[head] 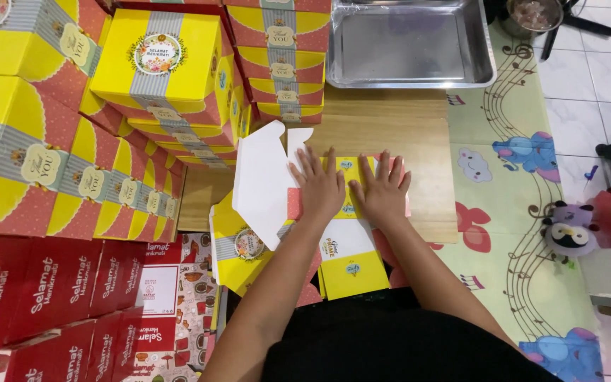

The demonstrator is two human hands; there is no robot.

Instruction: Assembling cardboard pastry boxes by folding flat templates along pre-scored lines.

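- Both hands, left hand (pixel 319 185) and right hand (pixel 385 189), lie flat with fingers spread, pressing an unfolded yellow cardboard box (pixel 348 240) onto the wooden tabletop (pixel 419 134).
- Left, stacked yellow boxes (pixel 164 71).
- Beyond, a steel tray (pixel 410 78).

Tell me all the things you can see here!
flat box: one, yellow and white, unfolded on the board
wooden board: one, light brown, on the mat
folded boxes: many, yellow and red, stacked at the left
red boxes: several, lower left
metal tray: one, silver, top
play mat: one, green with cartoon animals
plush toy: one, purple, far right
left hand: flat on the box
right hand: flat on the box
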